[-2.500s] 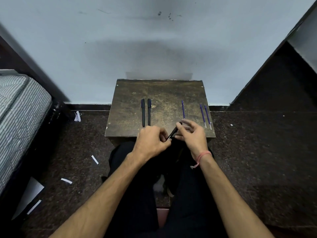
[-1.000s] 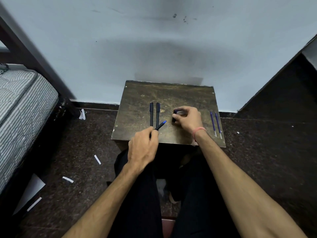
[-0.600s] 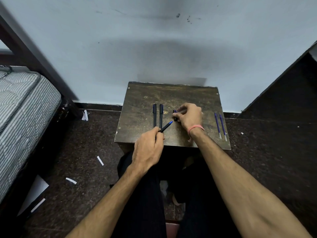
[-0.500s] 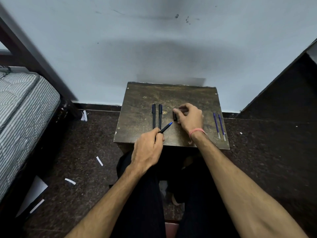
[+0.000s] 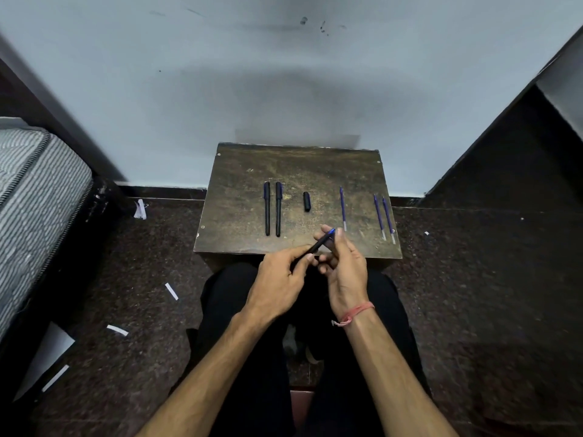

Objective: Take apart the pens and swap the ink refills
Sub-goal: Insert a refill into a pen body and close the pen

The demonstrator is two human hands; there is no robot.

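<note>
cap (image 5: pixel 307 201) now lies on table (image 5: pixel 239 216) | both hands pinch uncapped black pen (image 5: pixel 317 246), blue tip

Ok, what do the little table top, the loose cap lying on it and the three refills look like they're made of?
Table top: probably wood or board, dark brown, worn matte, with pale scuffs and small fasteners at the corners.
Cap: likely black plastic, smooth with a dull sheen.
Refills: thin blue-violet tubes, probably plastic, each paler at the near end; too small to tell whether those ends are metal.
</note>
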